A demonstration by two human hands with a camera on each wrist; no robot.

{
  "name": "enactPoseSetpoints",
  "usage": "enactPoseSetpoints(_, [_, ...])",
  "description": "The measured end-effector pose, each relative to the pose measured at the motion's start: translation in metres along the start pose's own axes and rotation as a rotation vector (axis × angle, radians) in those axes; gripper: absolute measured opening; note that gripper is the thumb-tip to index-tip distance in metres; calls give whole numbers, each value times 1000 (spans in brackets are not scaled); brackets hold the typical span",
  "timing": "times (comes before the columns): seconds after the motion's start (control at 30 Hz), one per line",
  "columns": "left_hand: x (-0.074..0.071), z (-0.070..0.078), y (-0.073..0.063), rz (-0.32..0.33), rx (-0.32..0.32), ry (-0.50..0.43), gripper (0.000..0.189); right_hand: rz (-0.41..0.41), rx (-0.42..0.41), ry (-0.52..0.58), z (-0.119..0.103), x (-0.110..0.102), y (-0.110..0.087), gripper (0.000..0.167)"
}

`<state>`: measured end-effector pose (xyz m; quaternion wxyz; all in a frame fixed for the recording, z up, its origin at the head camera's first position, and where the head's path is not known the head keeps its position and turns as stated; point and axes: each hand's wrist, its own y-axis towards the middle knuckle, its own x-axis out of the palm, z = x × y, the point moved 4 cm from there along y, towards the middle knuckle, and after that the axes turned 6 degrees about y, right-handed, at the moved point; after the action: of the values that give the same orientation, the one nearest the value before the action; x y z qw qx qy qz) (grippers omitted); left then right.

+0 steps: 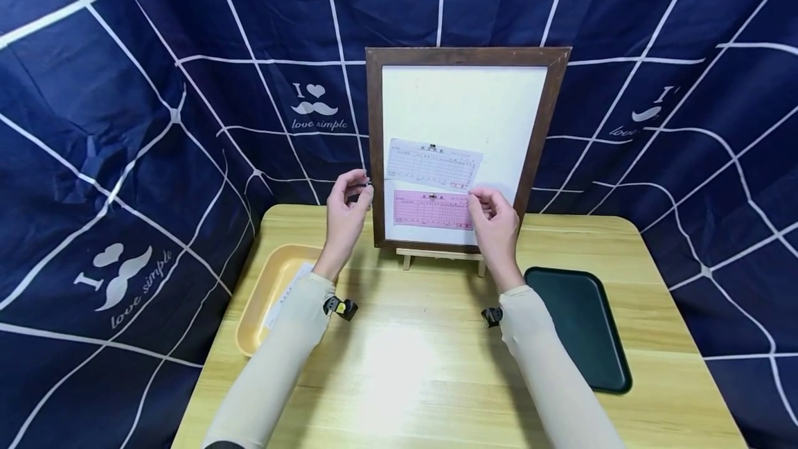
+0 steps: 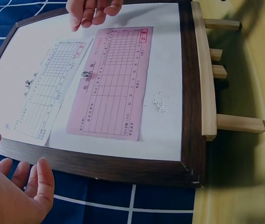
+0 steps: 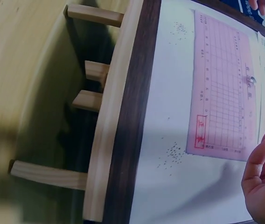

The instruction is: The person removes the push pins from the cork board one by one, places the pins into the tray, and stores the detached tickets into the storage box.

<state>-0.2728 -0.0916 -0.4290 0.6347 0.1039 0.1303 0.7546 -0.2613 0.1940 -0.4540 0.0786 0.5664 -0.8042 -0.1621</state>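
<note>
A white printed receipt slip (image 1: 433, 163) hangs tilted on a brown-framed white board (image 1: 464, 102), its right side lower. Right below it hangs a pink receipt slip (image 1: 430, 209), nearly level. A small shiny pin (image 2: 86, 74) sits at the top middle of the pink slip, and a similar pin (image 2: 28, 83) on the white one. My left hand (image 1: 346, 217) is beside the board's left edge, fingers loosely bent, holding nothing. My right hand (image 1: 495, 222) is in front of the board, fingertips close to the slips' right ends, fingers loosely curled with nothing between them.
The board leans on a light wooden easel (image 2: 206, 70) on the wooden table (image 1: 399, 359). A yellow tray (image 1: 252, 321) with a paper in it lies at the left, partly behind my left sleeve. A dark green tray (image 1: 580, 317) lies at the right. Blue curtain (image 1: 280, 12) stands behind.
</note>
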Motion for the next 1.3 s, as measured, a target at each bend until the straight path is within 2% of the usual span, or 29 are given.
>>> enactPoseSetpoints(0.5, [9,10,14,-52,57,29,40,-40,-11,-5,-11,13,9,25])
enactPoseSetpoints(0.93, [24,20,33,-79,86,46,41,-61,-36,22,-19,26,14,21])
enactPoseSetpoints(1.3, [29,21,41,-93,95,72,43,-82,-47,11,-27,31,20,24])
